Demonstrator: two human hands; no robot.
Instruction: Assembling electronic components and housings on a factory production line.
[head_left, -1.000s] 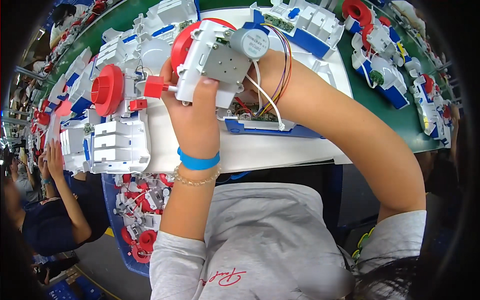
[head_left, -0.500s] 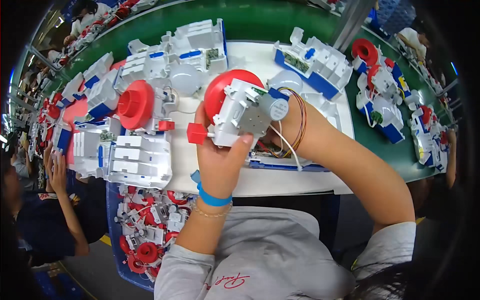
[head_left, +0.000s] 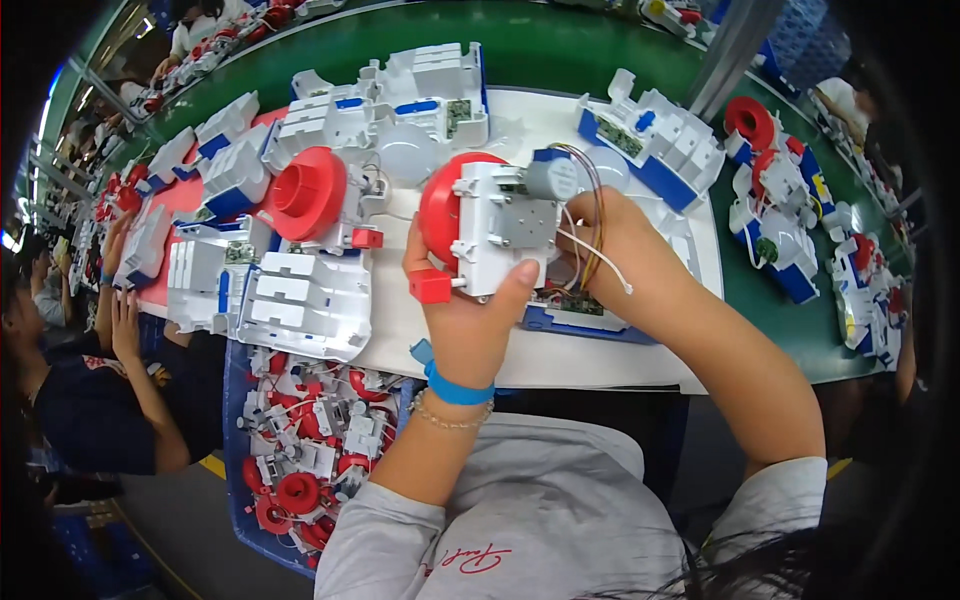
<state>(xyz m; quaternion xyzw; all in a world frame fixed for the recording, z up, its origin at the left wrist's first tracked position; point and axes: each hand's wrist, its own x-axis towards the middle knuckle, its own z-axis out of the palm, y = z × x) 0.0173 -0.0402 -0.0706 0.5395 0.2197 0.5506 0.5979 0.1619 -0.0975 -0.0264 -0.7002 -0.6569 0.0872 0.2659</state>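
My left hand (head_left: 478,318) is closed around a white motor unit (head_left: 487,245), its thumb pressed on the lower edge. The unit has a red round disc (head_left: 440,212) on its left, a red block (head_left: 430,286) on a short shaft, a grey metal plate and a silver round motor (head_left: 551,181). My right hand (head_left: 603,225) is at the unit's right side, its fingers mostly hidden behind the motor and wires. Coloured wires (head_left: 599,205) loop over it, and a white cable (head_left: 604,255) hangs beside it. Under both hands lies a blue-and-white housing (head_left: 580,320), partly covered.
Open white housings (head_left: 300,305) and another red-disc unit (head_left: 308,195) stand left; more housings (head_left: 655,135) stand behind. A blue bin (head_left: 242,470) of red-and-white units is at lower left. Assembled units (head_left: 775,200) rest on the green belt (head_left: 740,330) at right. A co-worker (head_left: 120,390) sits left.
The motor unit has turned more upright in my left hand, and its motor has swung up. The white cable's end has shifted right and up. The whole view has moved slightly.
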